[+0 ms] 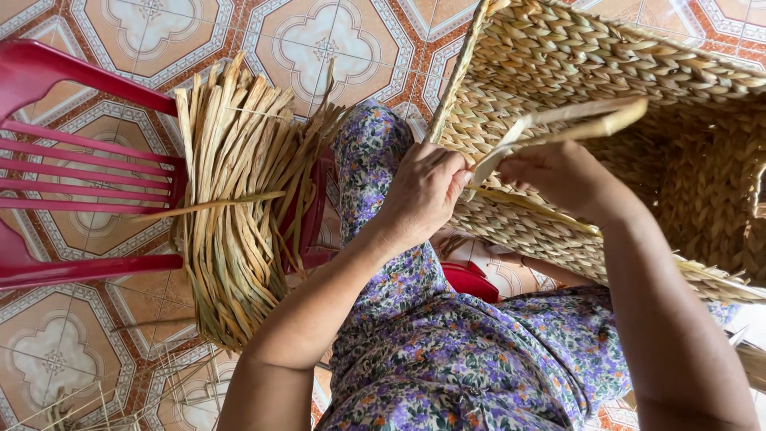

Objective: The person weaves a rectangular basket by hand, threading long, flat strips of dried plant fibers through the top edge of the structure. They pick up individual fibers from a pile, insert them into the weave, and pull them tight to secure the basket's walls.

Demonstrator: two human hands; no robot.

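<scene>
A large woven straw basket (606, 72) rests over my lap at the upper right. My left hand (424, 191) is closed against its rim, pinching the weave and the base of a flat dried strand (558, 121). My right hand (562, 177) grips the same strand a little farther along; the strand loops up and points right across the basket's opening. My forearms reach up from the bottom of the view over purple floral trousers (447, 351).
A thick bundle of dried straw strands (235, 199) lies across a red plastic chair (72, 168) on my left. Patterned orange and white floor tiles (144, 32) surround everything. Loose strands lie on the floor at the lower left (120, 391).
</scene>
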